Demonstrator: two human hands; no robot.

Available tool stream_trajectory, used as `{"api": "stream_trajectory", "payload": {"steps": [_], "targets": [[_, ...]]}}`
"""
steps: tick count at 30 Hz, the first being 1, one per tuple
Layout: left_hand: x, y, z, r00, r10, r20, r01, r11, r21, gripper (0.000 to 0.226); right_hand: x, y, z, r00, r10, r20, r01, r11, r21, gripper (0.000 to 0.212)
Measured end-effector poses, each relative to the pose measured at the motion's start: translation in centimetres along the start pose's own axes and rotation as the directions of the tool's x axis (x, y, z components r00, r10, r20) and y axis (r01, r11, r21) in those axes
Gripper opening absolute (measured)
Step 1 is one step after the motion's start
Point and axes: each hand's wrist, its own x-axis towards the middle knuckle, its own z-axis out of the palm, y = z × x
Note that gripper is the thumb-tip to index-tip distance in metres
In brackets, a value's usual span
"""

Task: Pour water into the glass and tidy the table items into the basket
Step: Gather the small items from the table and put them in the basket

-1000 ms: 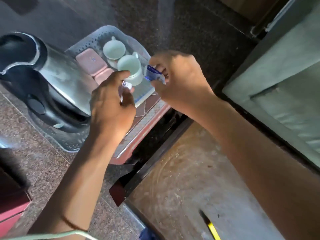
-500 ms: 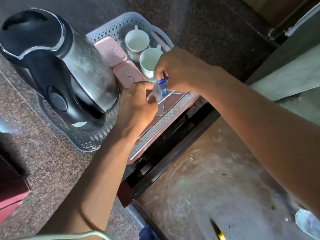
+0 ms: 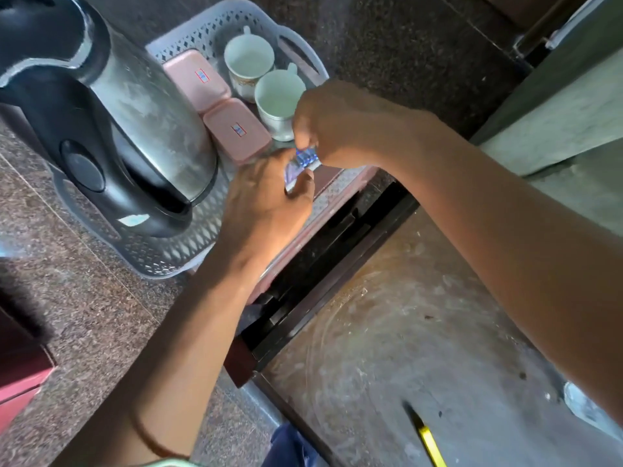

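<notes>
A pale perforated basket (image 3: 188,45) stands on the granite counter. It holds a steel and black kettle (image 3: 101,123), two pink lidded boxes (image 3: 236,133), and two white cups (image 3: 276,99). My left hand (image 3: 266,203) and my right hand (image 3: 340,126) meet over the basket's near right part, both gripping a small clear and blue packet (image 3: 301,163). The packet is mostly hidden by my fingers. No glass is in sight.
A pink tray (image 3: 340,183) lies under the basket's near edge at the counter's rim. A red box (image 3: 20,369) sits at the left edge. Below the counter is a dusty floor with a yellow and black object (image 3: 426,439). A grey cabinet (image 3: 556,112) stands at right.
Both hands have come down and closer together over the basket's near right part, still holding the small packet. The view has shifted, so the basket and kettle look larger and nearer.
</notes>
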Motion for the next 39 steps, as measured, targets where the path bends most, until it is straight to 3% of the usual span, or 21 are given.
{"api": "stream_trajectory", "payload": {"steps": [5,8,14,20,25,29,39], "targets": [[-2.0,1.4,0.3,0.991,0.096,-0.09,-0.115,0.962,-0.246,0.046,-6.1,0.1,0.2,0.98,0.12,-0.157,-0.096,0.984,0.152,0.037],[-4.0,2.5,1.9,0.98,0.156,-0.124,-0.185,0.944,-0.273,0.043,-11.5,0.6,1.7,0.965,0.174,-0.195,-0.122,0.961,0.248,0.034],[-10.6,5.0,5.9,0.973,0.23,0.012,-0.213,0.918,-0.335,0.046,-23.2,2.3,7.2,0.93,0.33,-0.161,-0.252,0.893,0.372,0.033],[-18.3,5.7,10.5,0.928,0.268,0.26,-0.252,0.963,-0.094,0.049,-33.2,4.1,15.2,0.909,0.415,0.032,-0.393,0.833,0.389,0.033],[-23.8,4.0,15.1,0.833,0.182,0.522,-0.354,0.901,0.251,0.077,-39.0,4.4,22.2,0.87,0.466,0.159,-0.492,0.801,0.343,0.044],[-27.0,1.8,17.9,0.815,0.113,0.569,-0.419,0.793,0.443,0.096,-41.3,3.5,27.2,0.854,0.48,0.198,-0.52,0.783,0.343,0.054],[-29.0,0.1,20.2,0.83,0.164,0.533,-0.451,0.76,0.469,0.105,-41.3,0.6,31.0,0.831,0.546,0.103,-0.545,0.764,0.346,0.047]]}}
